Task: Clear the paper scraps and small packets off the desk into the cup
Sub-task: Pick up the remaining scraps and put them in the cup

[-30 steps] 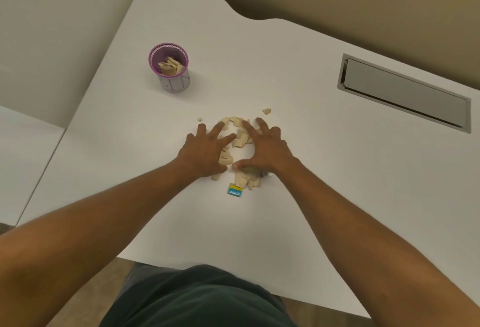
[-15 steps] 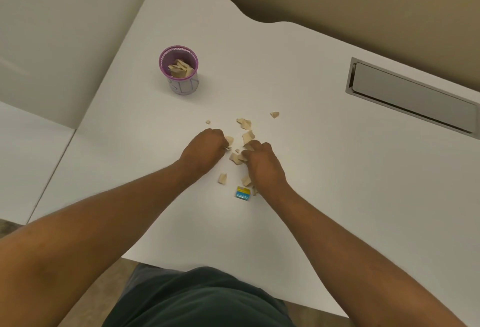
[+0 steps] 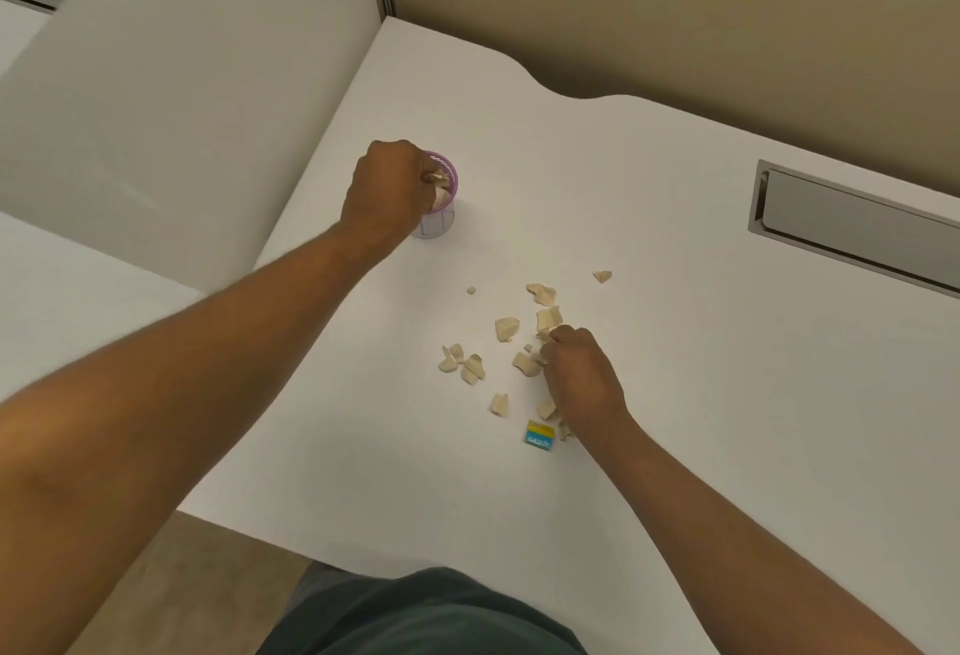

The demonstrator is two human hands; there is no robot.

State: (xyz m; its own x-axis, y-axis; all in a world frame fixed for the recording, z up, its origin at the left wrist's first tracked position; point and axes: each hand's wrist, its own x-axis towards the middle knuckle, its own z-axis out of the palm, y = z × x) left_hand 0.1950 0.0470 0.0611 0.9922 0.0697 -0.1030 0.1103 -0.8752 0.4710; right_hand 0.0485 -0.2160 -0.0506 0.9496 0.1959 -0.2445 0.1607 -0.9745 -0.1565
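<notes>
A small cup with a purple rim (image 3: 445, 217) stands on the white desk (image 3: 675, 394), holding beige paper scraps. My left hand (image 3: 387, 186) is fisted right over the cup's mouth, scraps showing at its fingertips. Several beige paper scraps (image 3: 506, 328) lie scattered at mid-desk. My right hand (image 3: 579, 373) rests closed among them, gripping scraps. A small yellow and blue packet (image 3: 539, 434) lies flat just left of my right wrist.
A metal cable-tray flap (image 3: 852, 225) is set into the desk at the right. A tan partition wall (image 3: 675, 15) backs the desk, and a white panel (image 3: 182, 98) borders it on the left. The desk's front edge runs near my body.
My left hand left the pile and carried a fistful of scraps up-left to the cup's mouth. My right hand stayed on the pile. The camera view shifted.
</notes>
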